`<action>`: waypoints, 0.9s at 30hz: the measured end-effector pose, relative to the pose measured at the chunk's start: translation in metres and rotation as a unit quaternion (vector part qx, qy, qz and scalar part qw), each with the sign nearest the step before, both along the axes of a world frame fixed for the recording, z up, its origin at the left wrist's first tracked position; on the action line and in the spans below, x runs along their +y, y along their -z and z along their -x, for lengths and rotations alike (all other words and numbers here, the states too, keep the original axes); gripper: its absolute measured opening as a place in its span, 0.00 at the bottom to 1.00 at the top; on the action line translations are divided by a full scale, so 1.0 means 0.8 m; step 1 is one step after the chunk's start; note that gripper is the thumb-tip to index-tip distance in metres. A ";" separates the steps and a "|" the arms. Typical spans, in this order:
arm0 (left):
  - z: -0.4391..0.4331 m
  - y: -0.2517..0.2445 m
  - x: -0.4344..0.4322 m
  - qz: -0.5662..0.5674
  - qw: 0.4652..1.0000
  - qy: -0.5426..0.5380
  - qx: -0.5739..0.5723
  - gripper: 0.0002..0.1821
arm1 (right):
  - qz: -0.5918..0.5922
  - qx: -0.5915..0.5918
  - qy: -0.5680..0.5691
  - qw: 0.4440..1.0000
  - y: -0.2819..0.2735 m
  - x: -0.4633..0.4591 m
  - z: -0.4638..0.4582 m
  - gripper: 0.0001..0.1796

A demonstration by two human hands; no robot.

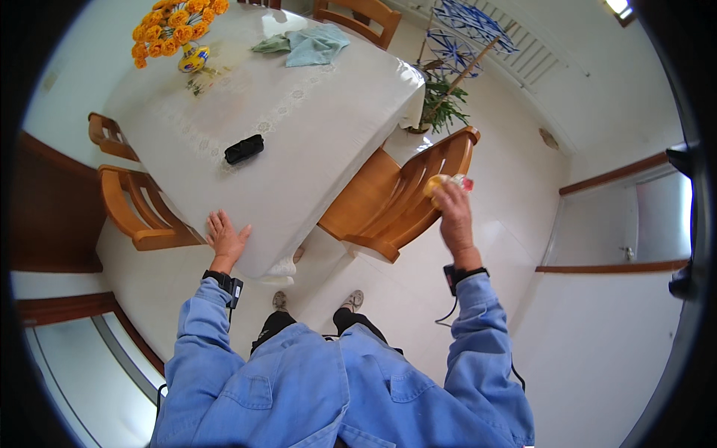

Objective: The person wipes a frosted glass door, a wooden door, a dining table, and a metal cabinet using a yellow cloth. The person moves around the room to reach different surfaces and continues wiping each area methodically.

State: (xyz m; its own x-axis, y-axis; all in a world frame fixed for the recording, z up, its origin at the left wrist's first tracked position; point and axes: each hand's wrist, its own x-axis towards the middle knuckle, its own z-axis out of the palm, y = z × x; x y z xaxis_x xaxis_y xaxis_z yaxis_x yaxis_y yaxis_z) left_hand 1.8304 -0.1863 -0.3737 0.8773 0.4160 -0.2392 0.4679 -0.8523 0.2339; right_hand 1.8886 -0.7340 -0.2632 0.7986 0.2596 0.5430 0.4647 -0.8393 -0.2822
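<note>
My left hand (226,234) lies with fingers spread on the near corner of a table under a pale tablecloth (274,196), holding nothing. Over to the right, my right hand (455,215) grips a crumpled yellow cloth (434,185) at the back of a wooden chair (417,207). A red-and-white bit shows past my fingers; whether it is part of the cloth, I cannot tell. The hand covers much of the cloth. The chair stands at the table's right side, its seat partly under the tablecloth's edge.
On the table are a black case (244,149), light green-blue cloths (317,46) and a yellow vase (194,58) of orange flowers. More wooden chairs (143,210) line the left side. A potted plant (445,101) with a blue woven frame stands beyond the chair.
</note>
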 end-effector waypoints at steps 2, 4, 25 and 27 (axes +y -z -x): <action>0.006 0.003 -0.006 0.000 1.000 -0.006 0.010 0.58 | -0.006 -0.022 0.008 1.000 0.006 -0.037 -0.059 0.21; 0.009 0.003 -0.012 -0.012 1.000 -0.005 0.012 0.58 | 0.010 -0.038 0.026 0.999 0.016 -0.069 -0.115 0.20; 0.003 0.017 -0.005 -0.036 0.999 0.001 -0.010 0.60 | -0.007 0.063 0.018 0.998 0.018 0.051 0.087 0.27; 0.003 0.009 -0.009 -0.048 0.999 0.000 -0.022 0.57 | 0.006 0.079 -0.030 0.996 0.011 0.082 0.127 0.28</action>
